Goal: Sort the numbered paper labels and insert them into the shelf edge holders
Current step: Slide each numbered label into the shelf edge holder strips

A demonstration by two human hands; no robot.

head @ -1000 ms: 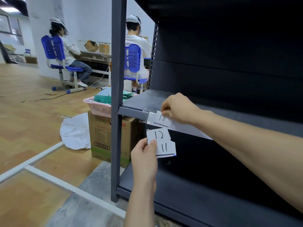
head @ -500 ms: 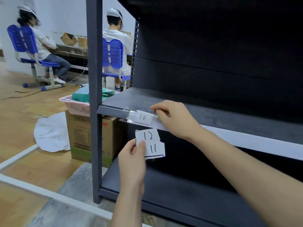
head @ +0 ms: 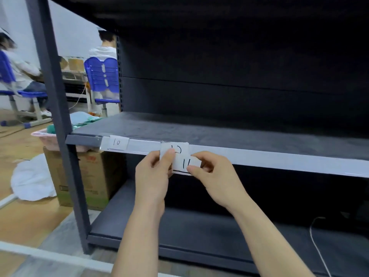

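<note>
A white label marked 10 (head: 118,142) sits in the clear shelf edge holder (head: 249,157) near the left end of the dark middle shelf. In front of the holder, my left hand (head: 153,174) pinches the label marked 12 (head: 179,149) with thumb on its front. The label marked 11 (head: 185,163) overlaps it just below. My right hand (head: 215,176) pinches the right side of the 11 label. Both hands meet just below the shelf edge.
A grey upright post (head: 54,108) stands at the shelf's left. Behind it are a cardboard box (head: 87,176), a pink basket (head: 45,137) and a white bag (head: 32,178) on the wooden floor. Two people sit on blue chairs (head: 102,76) beyond. A white cable (head: 317,244) lies on the lower shelf.
My right hand left the 10 label in the holder and came down to take hold of the 11 label. My left hand raised the two labels toward the shelf edge.
</note>
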